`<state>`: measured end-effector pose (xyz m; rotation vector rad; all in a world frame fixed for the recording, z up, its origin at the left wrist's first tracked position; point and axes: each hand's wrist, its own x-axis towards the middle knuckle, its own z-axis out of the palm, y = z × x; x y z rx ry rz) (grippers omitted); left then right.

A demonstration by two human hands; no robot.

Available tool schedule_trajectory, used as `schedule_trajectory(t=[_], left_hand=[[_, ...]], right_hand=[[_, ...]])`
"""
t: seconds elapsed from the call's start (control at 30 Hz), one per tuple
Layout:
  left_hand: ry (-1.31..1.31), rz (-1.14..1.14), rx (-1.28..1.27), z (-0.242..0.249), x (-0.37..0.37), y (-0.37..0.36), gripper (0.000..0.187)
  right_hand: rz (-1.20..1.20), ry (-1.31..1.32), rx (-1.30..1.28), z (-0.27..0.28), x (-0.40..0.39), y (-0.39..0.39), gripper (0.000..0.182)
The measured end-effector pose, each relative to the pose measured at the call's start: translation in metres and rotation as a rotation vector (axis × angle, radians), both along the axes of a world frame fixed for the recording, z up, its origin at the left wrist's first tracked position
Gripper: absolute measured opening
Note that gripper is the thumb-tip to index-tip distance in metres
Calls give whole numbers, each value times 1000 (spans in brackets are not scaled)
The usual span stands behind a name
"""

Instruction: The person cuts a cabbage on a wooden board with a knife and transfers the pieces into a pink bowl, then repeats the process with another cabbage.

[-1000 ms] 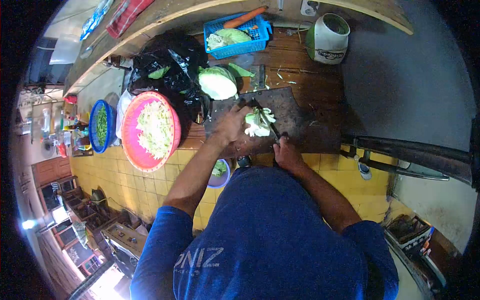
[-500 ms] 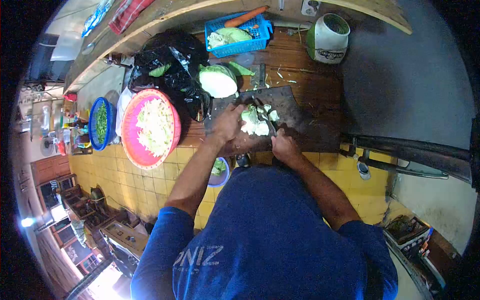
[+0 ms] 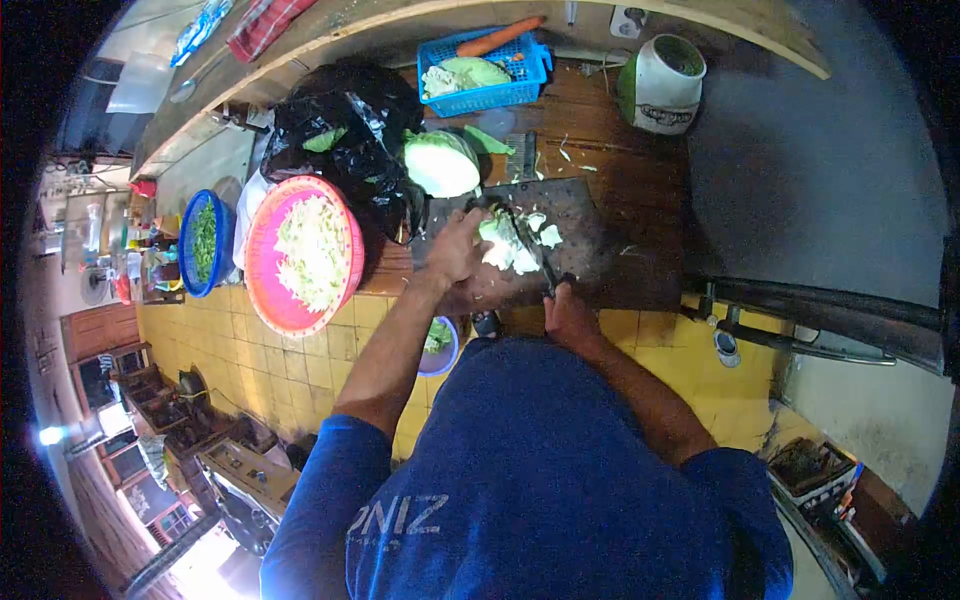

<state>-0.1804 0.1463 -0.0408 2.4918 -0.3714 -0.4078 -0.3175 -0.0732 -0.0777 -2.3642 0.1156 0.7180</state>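
A dark cutting board (image 3: 585, 250) lies on the wooden counter, with a piece of cabbage (image 3: 497, 250) and loose cut bits on it. My left hand (image 3: 456, 247) grips the left side of that cabbage piece, its fingertips partly hidden. In my right hand (image 3: 571, 312) is the handle of a knife (image 3: 543, 262), whose dark blade points away from me along the right side of the cabbage. A larger cut cabbage (image 3: 440, 165) rests just beyond the board, its pale face showing.
Left of the board stands a pink basket (image 3: 352, 240) of shredded cabbage, beside a black plastic bag (image 3: 345, 125). A blue basket (image 3: 485, 98) holds a carrot (image 3: 500, 36) and cabbage. A white container (image 3: 668, 95) stands at the back right. Greens fill another blue basket (image 3: 228, 245).
My right hand and the knife handle have drawn slightly back toward me. Cut cabbage bits lie more spread to the right of the blade. The left hand stays on the cabbage.
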Motion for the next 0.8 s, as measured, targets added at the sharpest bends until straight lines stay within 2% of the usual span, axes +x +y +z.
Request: schedule_trajectory(t=[0.07, 0.13, 0.17, 0.27, 0.3, 0.37, 0.4, 0.47, 0.5, 0.63, 0.73, 0.8], left_hand=[[-7, 19, 3, -6, -2, 3, 48], [-114, 4, -62, -8, -5, 6, 48], [-107, 1, -62, -8, -11, 5, 48], [-46, 42, -30, 0, -1, -1, 47], [-20, -8, -42, -2, 1, 2, 46], [-8, -166, -18, -24, 4, 9, 48], [-13, -167, -20, -18, 7, 4, 48], [5, -356, 139, 1, 6, -7, 51], [31, -397, 125, 5, 9, -8, 54], [237, -338, 266, 37, 17, -24, 57], [211, -393, 304, 29, 20, -25, 56], [208, -377, 289, 22, 21, -21, 57]], right_hand=[[-67, -90, 60, 21, 6, 4, 31], [-23, -97, 49, 0, 3, 6, 31], [20, -91, 38, -12, -4, 6, 31], [-30, -32, 18, 2, 8, 1, 32], [-28, -23, 21, 4, 2, 0, 32], [-51, -335, 48, 6, -2, -9, 33], [-51, -339, 45, 13, 3, -11, 33], [-15, -224, 81, 31, 10, -9, 33], [-19, -221, 82, 33, 15, -4, 33], [-28, -181, 64, 39, 33, 9, 31], [-9, -227, 66, 29, 27, 14, 31], [11, -268, 73, 1, 29, 17, 32]])
